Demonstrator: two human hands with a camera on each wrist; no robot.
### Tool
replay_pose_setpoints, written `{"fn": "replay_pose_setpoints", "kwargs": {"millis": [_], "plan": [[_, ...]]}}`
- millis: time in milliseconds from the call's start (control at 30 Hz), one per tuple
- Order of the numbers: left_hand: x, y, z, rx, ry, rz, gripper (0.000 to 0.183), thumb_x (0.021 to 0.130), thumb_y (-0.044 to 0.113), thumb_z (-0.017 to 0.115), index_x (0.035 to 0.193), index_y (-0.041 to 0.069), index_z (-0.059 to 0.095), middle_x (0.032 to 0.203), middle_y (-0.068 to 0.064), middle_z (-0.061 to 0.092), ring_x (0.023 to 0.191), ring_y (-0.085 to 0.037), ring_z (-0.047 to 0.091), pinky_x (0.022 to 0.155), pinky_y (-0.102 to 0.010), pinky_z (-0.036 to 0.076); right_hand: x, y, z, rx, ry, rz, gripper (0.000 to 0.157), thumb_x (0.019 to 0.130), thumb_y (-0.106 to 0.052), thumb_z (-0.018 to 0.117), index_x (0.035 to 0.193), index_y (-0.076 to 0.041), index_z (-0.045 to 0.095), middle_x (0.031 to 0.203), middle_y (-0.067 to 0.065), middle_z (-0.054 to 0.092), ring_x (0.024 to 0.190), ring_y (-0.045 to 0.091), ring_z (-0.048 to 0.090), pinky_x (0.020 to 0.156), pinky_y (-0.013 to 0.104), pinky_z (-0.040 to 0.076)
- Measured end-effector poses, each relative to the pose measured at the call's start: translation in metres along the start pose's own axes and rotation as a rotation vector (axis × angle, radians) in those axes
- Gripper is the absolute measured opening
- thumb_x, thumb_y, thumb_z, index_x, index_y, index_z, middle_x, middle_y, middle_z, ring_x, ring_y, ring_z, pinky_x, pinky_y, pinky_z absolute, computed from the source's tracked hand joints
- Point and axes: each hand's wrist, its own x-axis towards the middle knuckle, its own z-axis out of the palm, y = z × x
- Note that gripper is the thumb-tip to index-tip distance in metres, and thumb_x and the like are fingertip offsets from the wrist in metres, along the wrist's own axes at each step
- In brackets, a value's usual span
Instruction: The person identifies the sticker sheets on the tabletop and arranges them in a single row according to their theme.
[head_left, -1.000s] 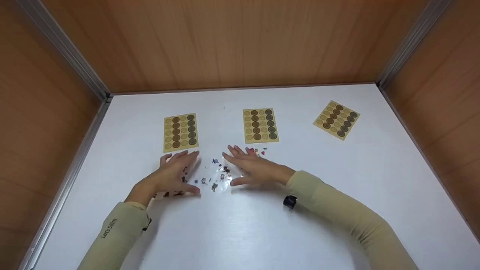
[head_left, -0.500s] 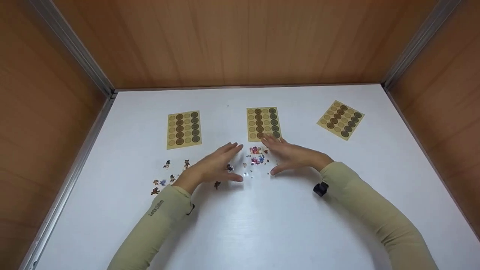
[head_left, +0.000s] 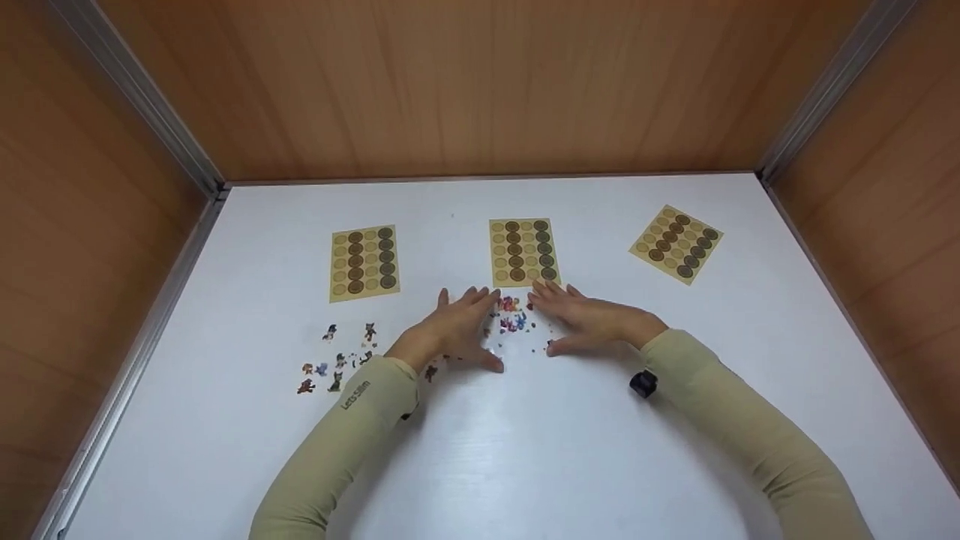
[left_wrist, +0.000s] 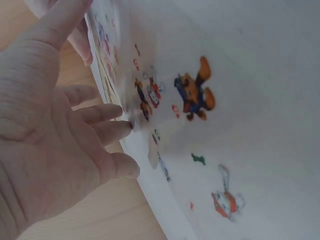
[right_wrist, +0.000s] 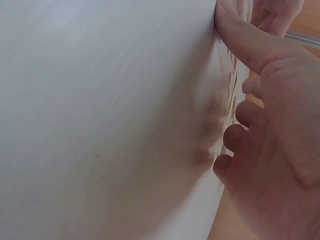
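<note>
We take the middle gold sheet [head_left: 524, 252] as our landmark: it lies flat on the white table [head_left: 465, 465], covered in rows of round pale, brown and dark shapes. Just on its near side we see a small cluster of pink, red and blue figures [head_left: 513, 324], flanked by our two hands. Our left hand [head_left: 459, 330] lies nearer to us than the sheet and to its left, fingers extended and thumb spread wide; our right hand [head_left: 596, 319] reaches in from the sheet's right, fingertips about at its near right corner, thumb likewise well apart. Neither hand is curled round anything; whether the fingertips touch the cluster's edges, we cannot tell. Farther left of the sheet and nearer to us lie cartoon dog figures [head_left: 335, 384], some partly hidden by our left hand. Level with the sheet, we have the left gold sheet [head_left: 364, 262] to its left and a slanted gold sheet [head_left: 676, 244] to its right. Behind it stands a wooden wall [head_left: 480, 82].
</note>
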Motion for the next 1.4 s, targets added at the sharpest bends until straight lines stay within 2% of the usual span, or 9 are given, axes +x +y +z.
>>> {"fn": "replay_pose_setpoints", "kwargs": {"millis": [333, 600, 800, 1133, 1300, 1400], "plan": [[0.007, 0.003, -0.001, -0.002, -0.015, -0.007, 0.130, 0.068, 0.057, 0.089, 0.163, 0.009, 0.015, 0.167, -0.014, 0.016, 0.154, -0.030, 0.012, 0.125, -0.052, -0.001, -0.003, 0.004, 0.001, 0.049, 0.017, 0.048, 0.104, 0.090, -0.056, 0.070, 0.163, -0.013, 0.010, 0.169, 0.009, -0.006, 0.155, 0.024, -0.006, 0.125, 0.045, 0.000], [0.009, 0.000, 0.006, 0.027, 0.018, 0.031, 0.133, 0.066, 0.062, 0.087, 0.162, 0.004, 0.015, 0.166, -0.018, 0.019, 0.153, -0.034, 0.016, 0.124, -0.056, 0.003, -0.006, 0.008, 0.008, 0.102, 0.034, 0.078, 0.110, 0.088, -0.055, 0.072, 0.163, -0.014, 0.003, 0.169, 0.006, -0.009, 0.154, 0.019, -0.008, 0.125, 0.042, -0.003], [0.008, -0.001, 0.005, 0.042, 0.019, 0.031, 0.134, 0.066, 0.063, 0.087, 0.162, 0.005, 0.014, 0.166, -0.018, 0.020, 0.153, -0.034, 0.018, 0.124, -0.056, 0.003, -0.005, 0.009, 0.010, 0.127, 0.039, 0.086, 0.113, 0.087, -0.056, 0.072, 0.162, -0.015, -0.001, 0.168, 0.003, -0.013, 0.153, 0.015, -0.010, 0.125, 0.039, -0.004], [0.008, -0.001, 0.005, 0.025, 0.025, 0.031, 0.133, 0.065, 0.060, 0.089, 0.162, 0.006, 0.016, 0.165, -0.019, 0.020, 0.152, -0.035, 0.019, 0.125, -0.049, 0.002, -0.005, 0.007, 0.010, 0.155, 0.041, 0.111, 0.113, 0.086, -0.057, 0.072, 0.163, -0.019, -0.002, 0.169, 0.000, -0.014, 0.154, 0.017, -0.011, 0.125, 0.041, -0.003], [0.007, 0.000, 0.005, -0.009, 0.026, 0.025, 0.128, 0.067, 0.056, 0.090, 0.162, 0.008, 0.019, 0.165, -0.016, 0.023, 0.153, -0.032, 0.019, 0.126, -0.044, 0.001, -0.005, 0.006, 0.010, 0.167, 0.051, 0.108, 0.113, 0.086, -0.055, 0.073, 0.163, -0.016, 0.000, 0.169, 0.003, -0.012, 0.154, 0.018, -0.010, 0.125, 0.042, -0.003], [0.006, 0.000, 0.004, -0.028, 0.022, 0.024, 0.125, 0.068, 0.054, 0.091, 0.162, 0.008, 0.020, 0.165, -0.015, 0.025, 0.153, -0.031, 0.019, 0.126, -0.042, 0.001, -0.005, 0.005, 0.011, 0.177, 0.062, 0.124, 0.113, 0.086, -0.055, 0.074, 0.163, -0.019, -0.001, 0.169, 0.001, -0.011, 0.154, 0.020, -0.009, 0.125, 0.043, -0.002]]}}
